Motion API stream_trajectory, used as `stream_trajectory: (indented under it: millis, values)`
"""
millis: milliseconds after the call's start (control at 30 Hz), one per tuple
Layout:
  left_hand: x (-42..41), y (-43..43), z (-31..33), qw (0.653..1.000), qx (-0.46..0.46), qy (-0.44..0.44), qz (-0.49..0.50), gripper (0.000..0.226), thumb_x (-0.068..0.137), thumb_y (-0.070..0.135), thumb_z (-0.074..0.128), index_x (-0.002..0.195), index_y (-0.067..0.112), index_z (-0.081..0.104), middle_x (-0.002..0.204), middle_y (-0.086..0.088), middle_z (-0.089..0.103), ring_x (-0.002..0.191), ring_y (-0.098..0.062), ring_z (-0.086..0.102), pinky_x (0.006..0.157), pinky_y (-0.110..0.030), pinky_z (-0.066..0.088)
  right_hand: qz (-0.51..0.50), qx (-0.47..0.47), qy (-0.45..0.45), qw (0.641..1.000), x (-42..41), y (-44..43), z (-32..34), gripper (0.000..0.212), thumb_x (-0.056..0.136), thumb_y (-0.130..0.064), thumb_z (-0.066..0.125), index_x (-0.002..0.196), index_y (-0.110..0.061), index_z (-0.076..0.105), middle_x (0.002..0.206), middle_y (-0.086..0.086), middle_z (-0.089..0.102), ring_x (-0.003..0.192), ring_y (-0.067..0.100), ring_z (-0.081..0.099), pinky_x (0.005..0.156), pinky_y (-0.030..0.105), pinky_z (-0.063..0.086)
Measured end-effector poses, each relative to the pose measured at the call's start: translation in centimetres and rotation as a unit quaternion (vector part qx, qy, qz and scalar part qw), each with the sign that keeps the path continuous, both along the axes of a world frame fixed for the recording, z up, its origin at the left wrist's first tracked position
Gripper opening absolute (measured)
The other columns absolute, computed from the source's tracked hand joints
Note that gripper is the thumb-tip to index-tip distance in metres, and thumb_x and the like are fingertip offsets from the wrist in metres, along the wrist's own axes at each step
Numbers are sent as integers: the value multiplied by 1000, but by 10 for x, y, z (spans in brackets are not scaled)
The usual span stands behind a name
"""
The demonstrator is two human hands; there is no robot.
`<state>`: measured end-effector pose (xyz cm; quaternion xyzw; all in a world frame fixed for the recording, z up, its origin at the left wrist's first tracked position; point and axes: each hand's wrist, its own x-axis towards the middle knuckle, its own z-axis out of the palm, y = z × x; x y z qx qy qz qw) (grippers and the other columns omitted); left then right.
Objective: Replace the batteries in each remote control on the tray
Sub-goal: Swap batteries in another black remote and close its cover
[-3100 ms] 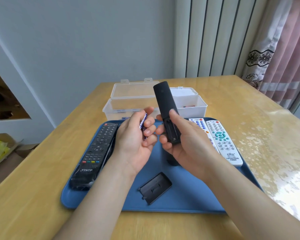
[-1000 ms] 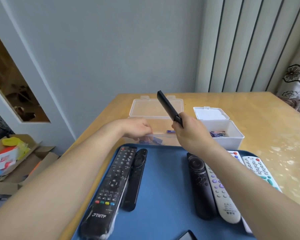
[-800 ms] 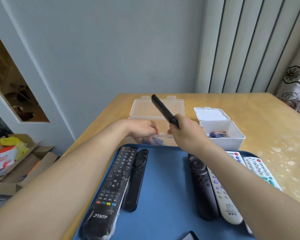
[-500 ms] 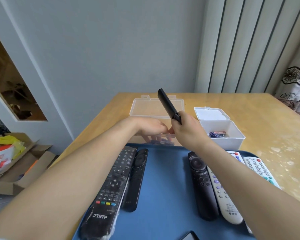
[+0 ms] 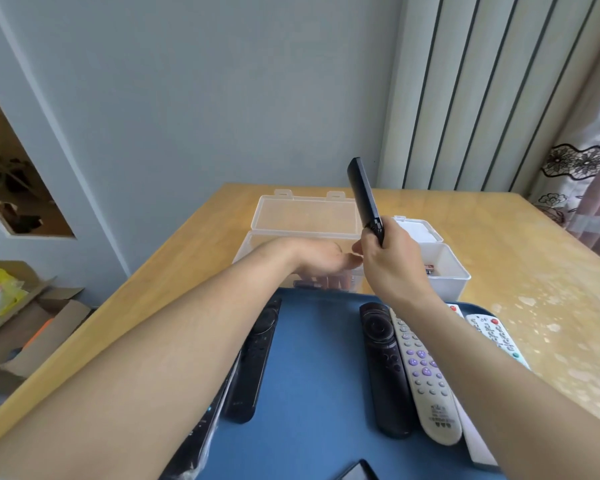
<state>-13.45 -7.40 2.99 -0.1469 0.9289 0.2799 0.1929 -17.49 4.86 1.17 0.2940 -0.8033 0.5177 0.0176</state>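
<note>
- Head view (the only one): right hand (image 5: pixel 392 271) gripping lower end of held black remote (image 5: pixel 362 195), fingers curled round it; remote up in the air, tilted, top end leaning away and left, above the boxes and off the tray
- Left hand (image 5: pixel 317 259) reaching over front wall of clear box (image 5: pixel 305 216), lid laid back open; fingertips hidden behind right hand and blurred plastic; cannot tell if holding anything
- Small white box (image 5: pixel 447 271) just right of clear box, open; dark-red item (image 5: pixel 429 270) barely visible inside
- Blue tray (image 5: pixel 312 341) on wooden table (image 5: pixel 516 244), on near side of both boxes
- Right side of tray: round-pad black remote (image 5: pixel 385 368) touching grey remote (image 5: pixel 425 375) with purple buttons; white remote (image 5: pixel 492 336) farther right, partly under right forearm
- Left side of tray: narrow black remote (image 5: pixel 253 362) beside large black remote (image 5: pixel 201 434), both partly under left forearm
- Bottom edge: black battery cover (image 5: pixel 355 472) on tray, cut off
- Cardboard boxes (image 5: pixel 32 327) on floor, left
</note>
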Motion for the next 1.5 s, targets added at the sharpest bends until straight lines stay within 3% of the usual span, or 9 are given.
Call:
stream_trajectory:
  millis: [400, 500, 633, 733, 867, 1033, 1200, 1333, 1500]
  values:
    - [22, -29, 6, 994, 66, 87, -13, 27, 100, 34, 50, 94, 18, 72, 81, 2, 64, 79, -14, 60, 70, -26, 50, 14, 36, 4, 999, -2, 0, -1, 22, 101, -17, 38, 99, -6, 57, 97, 6, 70, 86, 25, 59, 69, 33, 42]
    - [29, -35, 2, 996, 31, 85, -22, 31, 103, 35, 41, 93, 18, 65, 75, 3, 58, 72, -12, 56, 56, -18, 43, 11, 40, 3, 999, -3, 0, -1, 21, 102, -17, 37, 98, -7, 56, 97, 6, 70, 86, 25, 58, 68, 33, 41]
    - [29, -32, -5, 996, -21, 88, -13, 33, 104, 38, 33, 93, 17, 55, 78, 2, 51, 73, -14, 51, 60, -21, 42, 5, 51, 9, 999, -2, -2, 1, 22, 101, -16, 38, 99, -4, 56, 97, 8, 70, 89, 29, 59, 76, 39, 47]
    - [29, -31, -3, 992, -32, 121, 13, 33, 103, 38, 37, 93, 15, 58, 74, 4, 47, 61, -8, 44, 41, -7, 33, 2, 58, 14, 998, -1, -3, 1, 23, 101, -17, 38, 100, -3, 56, 97, 10, 70, 90, 32, 59, 79, 43, 47]
    - [26, -27, -8, 989, -44, 134, 32, 40, 104, 38, 37, 76, 19, 58, 72, 3, 52, 69, -13, 49, 63, -23, 38, 2, 59, 10, 998, 2, -2, 0, 25, 101, -17, 38, 100, -2, 57, 97, 12, 69, 87, 33, 58, 76, 42, 47]
    - [27, -45, 1, 958, 9, 225, 177, 25, 95, 16, 45, 88, 13, 69, 71, -1, 64, 65, -15, 55, 57, -23, 44, 12, 67, 10, 998, 3, 0, 1, 23, 101, -18, 37, 99, -2, 55, 97, 13, 69, 86, 35, 59, 77, 46, 49]
    - [32, -61, 9, 979, -188, 17, 79, 45, 85, -8, 35, 94, 19, 70, 96, 0, 65, 85, -16, 53, 72, -27, 42, 21, 80, 23, 996, 8, -2, 0, 21, 101, -20, 37, 98, -6, 51, 95, 13, 69, 90, 36, 59, 80, 49, 49]
    - [24, -67, 12, 977, -199, -79, 21, 31, 85, -1, 53, 86, 23, 73, 98, 6, 66, 100, -18, 54, 84, -35, 48, 23, 91, 47, 994, 11, -2, -1, 19, 102, -21, 37, 93, -8, 47, 95, 13, 68, 88, 36, 58, 77, 47, 49]
    - [18, -66, 17, 971, -167, -172, 19, 28, 95, 25, 47, 99, 18, 73, 97, 4, 72, 74, -17, 45, 59, -25, 36, 33, 162, 98, 981, 17, -2, -2, 16, 104, -22, 35, 92, -11, 39, 83, 6, 54, 77, 34, 46, 62, 38, 31]
